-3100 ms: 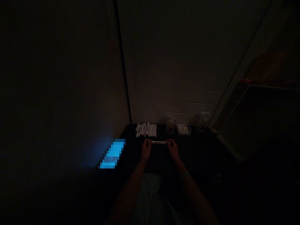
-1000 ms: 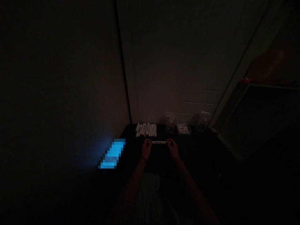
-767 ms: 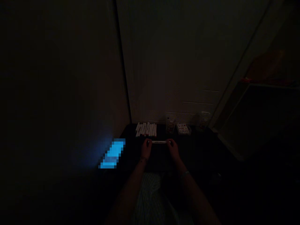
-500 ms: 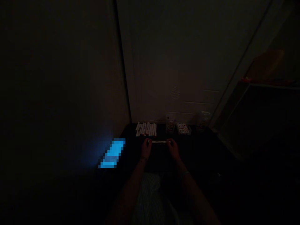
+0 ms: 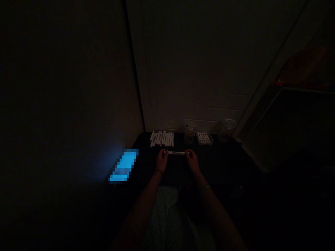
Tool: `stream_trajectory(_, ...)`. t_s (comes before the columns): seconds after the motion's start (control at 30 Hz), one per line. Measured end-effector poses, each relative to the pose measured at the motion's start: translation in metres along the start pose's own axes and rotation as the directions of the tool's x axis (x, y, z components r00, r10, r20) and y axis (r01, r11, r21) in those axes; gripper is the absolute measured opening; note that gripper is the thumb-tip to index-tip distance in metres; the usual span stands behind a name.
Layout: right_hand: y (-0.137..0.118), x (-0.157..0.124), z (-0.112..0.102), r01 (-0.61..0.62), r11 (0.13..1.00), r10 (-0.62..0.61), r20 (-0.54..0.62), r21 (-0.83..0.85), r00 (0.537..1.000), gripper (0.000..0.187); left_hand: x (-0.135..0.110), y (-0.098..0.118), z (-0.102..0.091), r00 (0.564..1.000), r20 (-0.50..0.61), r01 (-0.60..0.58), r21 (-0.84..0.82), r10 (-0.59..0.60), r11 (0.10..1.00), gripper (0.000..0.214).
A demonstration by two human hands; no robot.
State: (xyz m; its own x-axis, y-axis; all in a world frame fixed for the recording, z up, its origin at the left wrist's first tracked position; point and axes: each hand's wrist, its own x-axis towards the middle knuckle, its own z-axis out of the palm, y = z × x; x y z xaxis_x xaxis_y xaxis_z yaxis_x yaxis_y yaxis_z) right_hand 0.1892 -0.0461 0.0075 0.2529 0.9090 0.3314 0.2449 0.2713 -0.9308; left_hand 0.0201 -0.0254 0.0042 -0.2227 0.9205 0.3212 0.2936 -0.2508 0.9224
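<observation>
Dim room unchanged; left hand, right hand still grip marker.

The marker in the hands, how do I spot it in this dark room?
Find the dark table against the pale wall, with a row of white markers at its back. In front of that row, the left hand and right hand pinch one white marker by its ends. Only it lies sideways and is held.
</observation>
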Motion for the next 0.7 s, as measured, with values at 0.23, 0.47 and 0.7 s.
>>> stream_trajectory(0.23,0.0001,0.0016,-0.0016,0.022,1.000,-0.021,0.035,-0.022,0.999,0.030,0.0004,-0.0002,-0.0011,0.999,0.032,-0.002,0.016,0.002,1.000,0.020)
stream_trajectory(0.47,-0.0042,0.0015,-0.0033,0.052,0.998,-0.050,0.054,-0.027,0.997,0.030,-0.0001,0.0004,-0.0010,1.000,0.023,-0.013,0.002,0.013,1.000,0.019)
stream_trajectory(0.7,-0.0084,0.0011,-0.0060,0.040,0.998,-0.036,0.084,-0.054,0.996,0.030,-0.0003,0.0029,-0.0013,1.000,0.023,-0.019,0.008,0.019,1.000,0.020)
